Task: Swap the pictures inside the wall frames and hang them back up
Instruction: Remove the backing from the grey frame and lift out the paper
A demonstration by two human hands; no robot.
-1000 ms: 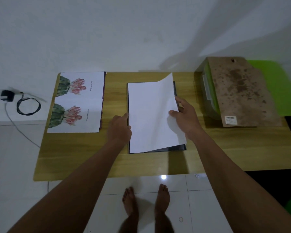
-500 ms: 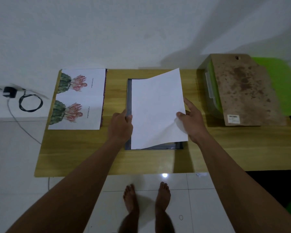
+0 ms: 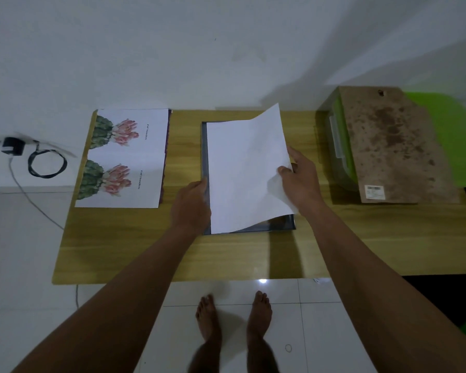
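A dark picture frame (image 3: 205,154) lies flat in the middle of the wooden table (image 3: 361,238). A white sheet of paper (image 3: 246,170), blank side up, rests over it with its right edge lifted. My right hand (image 3: 301,179) pinches that raised right edge. My left hand (image 3: 193,203) grips the frame's left edge near the front, touching the sheet's left side. A cactus-flower print (image 3: 124,157) lies face up on a second dark frame (image 3: 167,157) at the table's left end.
A stained brown backing board (image 3: 393,146) lies on a green-lidded plastic box (image 3: 336,146) at the table's right end. A black adapter and coiled cable (image 3: 46,162) sit on the floor at the left. My bare feet (image 3: 232,319) stand on white tiles before the table.
My right hand has raised the sheet's right edge higher and shifted it slightly right, uncovering the frame's left border. My left hand moved from resting on the sheet to gripping the frame's left edge.
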